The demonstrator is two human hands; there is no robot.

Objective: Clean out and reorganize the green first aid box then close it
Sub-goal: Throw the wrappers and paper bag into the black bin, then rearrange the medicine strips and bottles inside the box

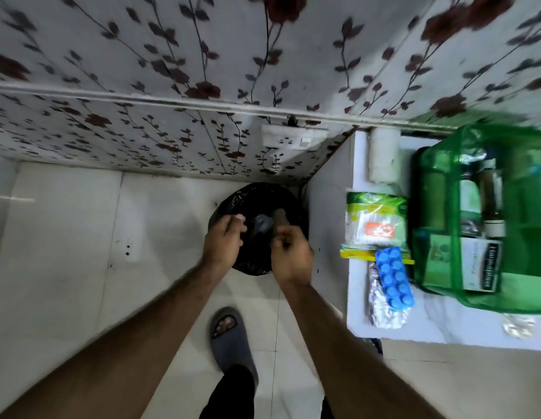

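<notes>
Both hands over a black-lined bin on the floor, the green first aid box open on the desk to the right.

The green first aid box [487, 219] sits at the far right of the white desk [438, 328], lid up, bottles and cartons showing inside. The bin [257, 195] stands left of the desk against the flowered wall. Left hand [222, 241] hovers with fingers loosely curled, holding nothing visible; right hand [292, 252] is pinched narrow, contents too blurred to tell. Near the box lie a green packet [375, 219] and a blue blister pack [394, 278].
</notes>
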